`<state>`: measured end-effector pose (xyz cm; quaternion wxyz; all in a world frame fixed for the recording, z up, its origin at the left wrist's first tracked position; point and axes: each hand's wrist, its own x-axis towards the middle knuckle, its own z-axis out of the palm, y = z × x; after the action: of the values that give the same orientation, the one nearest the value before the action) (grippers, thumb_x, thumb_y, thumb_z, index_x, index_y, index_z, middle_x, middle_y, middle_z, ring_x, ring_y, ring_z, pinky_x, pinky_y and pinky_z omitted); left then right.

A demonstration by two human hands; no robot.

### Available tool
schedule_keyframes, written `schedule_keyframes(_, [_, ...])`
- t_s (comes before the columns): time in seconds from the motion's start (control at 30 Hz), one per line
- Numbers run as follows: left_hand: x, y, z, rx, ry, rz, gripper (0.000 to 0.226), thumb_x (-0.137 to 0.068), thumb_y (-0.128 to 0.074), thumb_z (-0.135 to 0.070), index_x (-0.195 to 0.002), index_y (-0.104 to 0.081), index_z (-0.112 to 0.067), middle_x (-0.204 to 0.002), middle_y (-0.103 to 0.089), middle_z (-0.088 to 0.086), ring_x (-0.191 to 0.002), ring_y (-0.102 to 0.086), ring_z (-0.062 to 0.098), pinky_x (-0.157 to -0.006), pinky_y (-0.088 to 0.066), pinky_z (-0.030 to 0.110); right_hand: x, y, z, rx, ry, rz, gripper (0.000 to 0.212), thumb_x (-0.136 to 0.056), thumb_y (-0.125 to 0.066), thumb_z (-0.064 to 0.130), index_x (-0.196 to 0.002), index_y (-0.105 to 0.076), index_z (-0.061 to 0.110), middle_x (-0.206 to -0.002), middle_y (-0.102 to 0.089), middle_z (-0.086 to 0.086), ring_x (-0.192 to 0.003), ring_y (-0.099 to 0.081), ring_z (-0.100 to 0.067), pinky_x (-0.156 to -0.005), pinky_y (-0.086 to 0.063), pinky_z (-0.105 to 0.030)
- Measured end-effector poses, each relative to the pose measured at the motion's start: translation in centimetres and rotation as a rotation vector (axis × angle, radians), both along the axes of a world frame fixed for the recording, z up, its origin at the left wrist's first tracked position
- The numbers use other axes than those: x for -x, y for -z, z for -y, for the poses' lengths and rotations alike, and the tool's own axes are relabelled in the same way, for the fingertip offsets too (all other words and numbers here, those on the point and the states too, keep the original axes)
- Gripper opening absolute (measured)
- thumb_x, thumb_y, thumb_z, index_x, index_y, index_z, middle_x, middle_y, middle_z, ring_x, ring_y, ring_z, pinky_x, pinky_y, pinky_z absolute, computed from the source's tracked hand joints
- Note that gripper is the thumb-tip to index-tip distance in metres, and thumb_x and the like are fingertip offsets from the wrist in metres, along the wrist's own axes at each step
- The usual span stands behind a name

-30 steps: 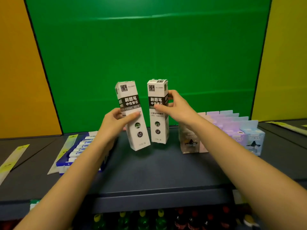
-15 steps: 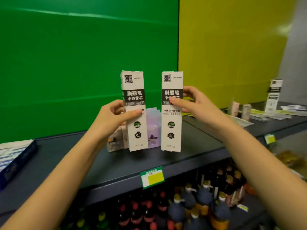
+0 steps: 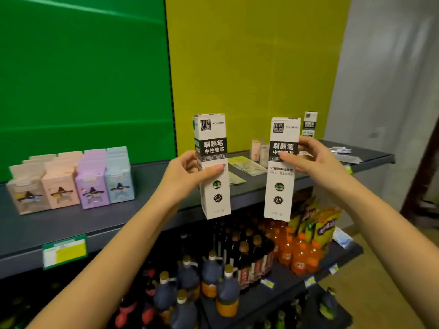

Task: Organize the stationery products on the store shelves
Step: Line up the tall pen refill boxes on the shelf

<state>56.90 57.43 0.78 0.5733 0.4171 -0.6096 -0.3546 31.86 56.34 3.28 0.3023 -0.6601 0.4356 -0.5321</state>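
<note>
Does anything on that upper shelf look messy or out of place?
Yes. Flat yellowish packets lie loose and askew on the right half of the shelf, unlike the pastel boxes lined up neatly at left.

White black-banded boxes [image 3: 215, 162], pastel packs [image 3: 71, 179] (pink, purple, blue), green panel [image 3: 83, 79]

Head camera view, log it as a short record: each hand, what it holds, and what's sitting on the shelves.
left hand: grips left refill box, near upright, in the air
right hand: grips right refill box, upright, apart from the other
top shelf: pastel boxes in rows at left; third refill box standing far right
lower shelf: dark bottles, orange bottles
</note>
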Motion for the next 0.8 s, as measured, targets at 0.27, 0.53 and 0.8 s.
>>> schedule_keyframes(0.27, [10.4, 0.1, 5.5, -0.025, 0.044, 0.019, 0.029, -0.073, -0.074, -0.014, -0.099, -0.062, -0.013, -0.103, -0.071, 0.007, -0.089, -0.064, 0.017, -0.078, -0.055, 0.027, 10.8, 0.5, 3.6, -0.001, 0.083, -0.008, 0.046, -0.084, -0.061, 0.020, -0.127, -0.045, 0.017, -0.115, -0.057, 0.004, -0.075, -0.064, 0.003, -0.054, -0.049, -0.006])
schedule_keyframes(0.53, [20.3, -1.1, 14.8, 0.020, 0.088, 0.054, 0.030, -0.073, -0.073, -0.018, -0.101, -0.060, -0.017, -0.088, -0.070, -0.007, -0.065, -0.064, -0.007, -0.053, -0.048, 0.009, 20.2, 0.1, 11.6, 0.009, 0.095, -0.040, 0.037, -0.082, -0.064, 0.020, -0.116, -0.049, 0.021, -0.116, -0.059, 0.003, -0.088, -0.065, -0.007, -0.069, -0.053, -0.021])
schedule_keyframes(0.8, [27.6, -3.7, 24.8, 0.049, 0.017, 0.060, 0.043, -0.075, -0.072, -0.014, -0.114, -0.053, -0.011, -0.098, -0.062, -0.006, -0.087, -0.059, 0.006, -0.066, -0.047, 0.018, 27.5, -2.7, 22.1, 0.053, 0.098, -0.072, 0.044, -0.083, -0.062, 0.019, -0.123, -0.045, 0.015, -0.118, -0.053, 0.001, -0.086, -0.059, -0.002, -0.065, -0.047, -0.018])
